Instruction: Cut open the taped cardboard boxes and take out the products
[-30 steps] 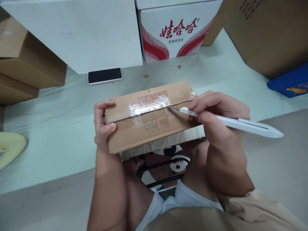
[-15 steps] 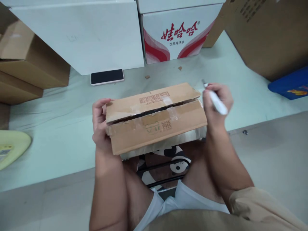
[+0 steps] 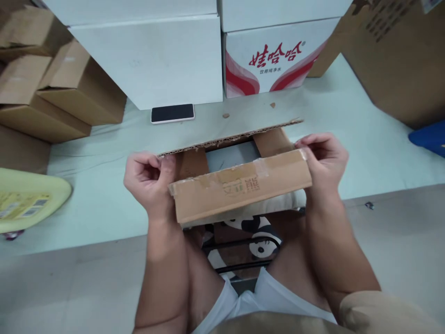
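A brown cardboard box (image 3: 208, 202) is in front of me over my lap, its top parted. The far flap stands up with a torn, corrugated edge, and the near flap slants toward me with strips of clear tape. Through the gap, a pale, flat surface (image 3: 231, 157) shows between two brown side flaps. My left hand (image 3: 148, 178) is closed on the flaps at the left corner, thumb over the cardboard. At the right corner, my right hand (image 3: 323, 155) pinches the cardboard with curled fingers. No knife is visible in either hand.
Behind the box, a phone (image 3: 173, 113) lies on the pale green cloth (image 3: 361, 157) near cardboard scraps (image 3: 225, 115). White cartons (image 3: 149, 65) stand at the back. Brown boxes (image 3: 83, 83) and a yellow jug (image 3: 31, 199) are left; a large brown carton (image 3: 399, 69) and a blue object (image 3: 429, 139) are right.
The box top has gone from nearly closed to spread apart, baring its inside. The white utility knife has left view, and my right hand now grips the box's right corner. The camera view has shifted left.
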`<action>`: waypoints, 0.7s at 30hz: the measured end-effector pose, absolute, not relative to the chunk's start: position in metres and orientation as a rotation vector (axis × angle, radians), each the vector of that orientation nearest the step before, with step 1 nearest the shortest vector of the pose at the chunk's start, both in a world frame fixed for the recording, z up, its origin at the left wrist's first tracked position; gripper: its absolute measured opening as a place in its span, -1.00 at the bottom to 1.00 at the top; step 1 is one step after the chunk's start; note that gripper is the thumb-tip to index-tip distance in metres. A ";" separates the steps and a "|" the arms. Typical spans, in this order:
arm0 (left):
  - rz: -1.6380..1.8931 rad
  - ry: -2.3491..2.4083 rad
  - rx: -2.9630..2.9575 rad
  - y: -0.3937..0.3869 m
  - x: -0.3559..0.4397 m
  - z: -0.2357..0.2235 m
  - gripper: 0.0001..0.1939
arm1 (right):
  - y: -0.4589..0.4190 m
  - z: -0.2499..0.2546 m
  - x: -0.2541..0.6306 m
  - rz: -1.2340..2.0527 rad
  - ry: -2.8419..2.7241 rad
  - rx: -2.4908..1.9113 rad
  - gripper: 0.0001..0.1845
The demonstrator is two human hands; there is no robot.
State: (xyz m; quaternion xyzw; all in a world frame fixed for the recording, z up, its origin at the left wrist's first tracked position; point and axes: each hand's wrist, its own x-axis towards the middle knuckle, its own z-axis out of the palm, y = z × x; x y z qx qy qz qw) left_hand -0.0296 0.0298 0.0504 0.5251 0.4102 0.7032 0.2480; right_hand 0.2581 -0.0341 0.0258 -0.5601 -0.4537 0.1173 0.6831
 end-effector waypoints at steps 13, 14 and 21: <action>0.759 0.757 2.214 0.013 -0.055 0.075 -0.33 | -0.057 0.082 0.239 0.423 -1.959 -0.865 -0.83; 0.734 0.764 2.238 0.012 -0.055 0.078 -0.30 | -0.058 0.085 0.237 0.367 -2.065 -0.977 -0.85; 0.802 0.826 2.196 0.007 -0.057 0.071 -0.22 | -0.063 0.088 0.235 0.186 -2.274 -1.134 -0.68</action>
